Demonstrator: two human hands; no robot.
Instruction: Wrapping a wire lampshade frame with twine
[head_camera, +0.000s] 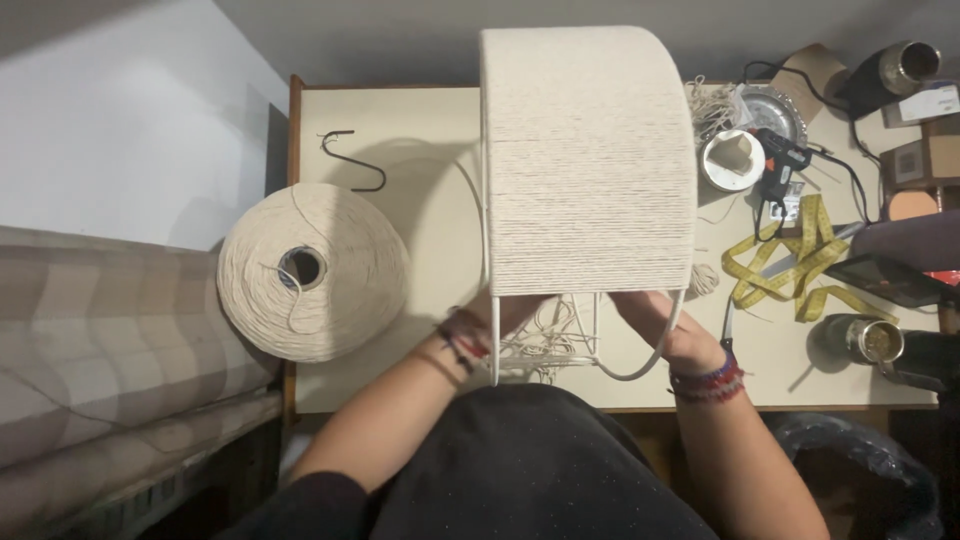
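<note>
A cream, wood-edged rectangular table (400, 120) fills the middle of the view, with a striped beige upholstered cushion (110, 350) lying along its left edge. Standing on the table, just in front of the person, is a tall white wire frame wrapped in tight rows of off-white cord (588, 160) — the wrapping covers the upper part, and the bare wire legs and loop show below it near the table's front edge. To the left of it, partly overhanging the table edge, rests a large round cone of cream twine (312, 270) with a dark hollow core. A black wire S-shaped hook (352, 160) lies behind the cone.

The left hand (490, 325) is at the lower left corner of the wrapped frame, its fingers tucked behind the wire leg and loose cord strands; whether they are clamped on anything cannot be told. The right hand (665, 325) is at the lower right, fingers curled about the curved white wire beneath the wrapping. Both wrists wear beaded bracelets.

At the right lie a yellow tape measure (800, 262) in loose folds, a black glue gun (778, 170), a white tape roll (732, 160) and a small metal cup (866, 340).
</note>
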